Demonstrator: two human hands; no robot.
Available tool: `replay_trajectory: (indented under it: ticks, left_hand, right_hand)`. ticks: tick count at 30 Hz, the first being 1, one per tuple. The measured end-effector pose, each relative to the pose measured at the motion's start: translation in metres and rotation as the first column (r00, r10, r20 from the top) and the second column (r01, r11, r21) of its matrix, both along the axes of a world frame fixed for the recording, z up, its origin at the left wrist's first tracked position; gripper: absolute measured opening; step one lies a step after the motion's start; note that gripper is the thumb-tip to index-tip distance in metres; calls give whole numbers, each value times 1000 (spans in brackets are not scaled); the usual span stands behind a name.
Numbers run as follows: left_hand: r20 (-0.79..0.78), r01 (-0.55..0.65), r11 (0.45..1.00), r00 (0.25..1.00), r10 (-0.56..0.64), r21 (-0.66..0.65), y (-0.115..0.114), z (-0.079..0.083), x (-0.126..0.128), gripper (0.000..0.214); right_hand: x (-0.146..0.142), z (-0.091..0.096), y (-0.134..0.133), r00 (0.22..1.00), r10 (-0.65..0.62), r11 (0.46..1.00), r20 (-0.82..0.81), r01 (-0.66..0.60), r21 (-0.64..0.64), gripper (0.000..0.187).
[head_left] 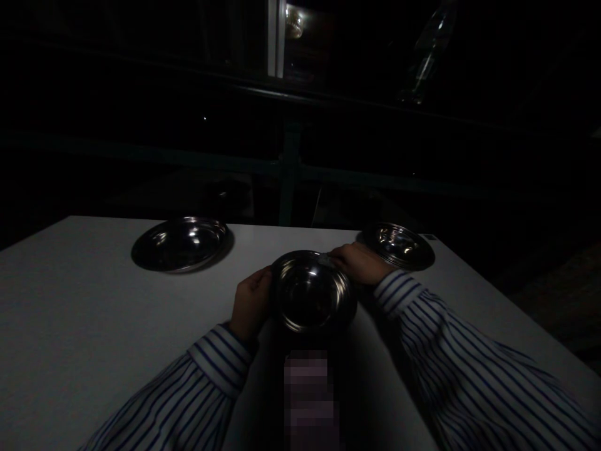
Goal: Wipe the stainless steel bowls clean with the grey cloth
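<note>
A shiny metal bowl (312, 297) is held over the white table, between both hands. My left hand (252, 302) grips its left rim, with the fingertips partly hidden behind the bowl. At the upper right rim, my right hand (361, 263) is closed, fingers pressed to the edge. A small pale patch shows on the rim by those fingers; what it is I cannot make out. Close behind my right hand rests another metal bowl (399, 244). A wide, shallow metal dish (181, 244) lies at the table's far left.
The white table (117, 326) runs to a far edge just beyond the dishes. Past it, in deep shadow, are a dark frame (290, 169) and a clear bottle (425, 69) at upper right. Dim light hides most of the background.
</note>
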State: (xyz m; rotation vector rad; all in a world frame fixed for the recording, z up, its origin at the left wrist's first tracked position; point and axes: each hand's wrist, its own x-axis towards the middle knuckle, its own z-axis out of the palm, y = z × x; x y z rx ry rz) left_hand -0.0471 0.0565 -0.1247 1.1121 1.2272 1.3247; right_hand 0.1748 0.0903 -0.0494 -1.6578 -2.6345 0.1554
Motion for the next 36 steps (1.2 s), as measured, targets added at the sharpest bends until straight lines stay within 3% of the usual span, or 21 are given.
replay_trajectory:
  ticks: [5, 11, 14, 21, 24, 31, 36]
  left_hand:
    - [8, 16, 1000, 1000, -16, 13, 2, -1, -2, 42]
    - [-52, -55, 998, 997, 56, 15, 1, 3, -2, 39]
    - [-66, -60, 998, 996, 61, 18, 1, 3, -1, 37]
    - [-29, -52, 998, 998, 53, 18, 1, 0, 1, 37]
    - [0, -22, 1000, 1000, 22, 19, 0, 2, 2, 35]
    - [25, -33, 999, 999, 32, 30, 2, 1, -1, 38]
    - [4, -65, 997, 998, 65, 34, 4, -2, -4, 35]
  right_hand:
    - [-43, 4, 43, 976, 219, 976, 16, -219, -18, 30]
    - [-82, 2, 45, 938, 346, 938, 18, -346, 2, 31]
    - [-68, 1, 40, 947, 321, 947, 10, -321, 5, 32]
    - [7, 0, 13, 991, 136, 990, 0, -136, -38, 34]
    - [12, 1, 12, 993, 118, 992, 15, -117, -52, 33]
    - [-55, 3, 36, 969, 219, 974, 112, -225, 40, 28]
    - [-94, 1, 21, 934, 312, 937, 177, -333, 106, 25]
